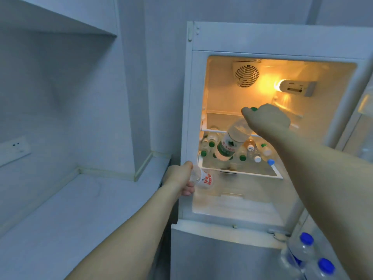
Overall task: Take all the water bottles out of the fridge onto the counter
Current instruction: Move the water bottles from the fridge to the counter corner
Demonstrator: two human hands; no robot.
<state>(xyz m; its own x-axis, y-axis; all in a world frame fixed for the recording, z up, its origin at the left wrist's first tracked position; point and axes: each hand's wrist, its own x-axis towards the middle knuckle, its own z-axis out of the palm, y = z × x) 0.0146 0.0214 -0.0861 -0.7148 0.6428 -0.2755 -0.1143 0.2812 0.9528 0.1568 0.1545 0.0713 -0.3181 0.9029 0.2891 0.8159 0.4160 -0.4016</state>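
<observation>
From my head view, the open fridge (278,126) is lit inside, and its lower glass shelf (240,171) carries a cluster of lying water bottles (212,143) with green, white and blue caps. My right hand (268,120) reaches into the fridge, arm stretched forward, fingers wrapped around the neck of a green-labelled bottle (232,142) that hangs tilted above the shelf. My left hand (179,178) grips a red-labelled bottle (203,178) at the fridge's near left edge, just right of the table (70,209).
</observation>
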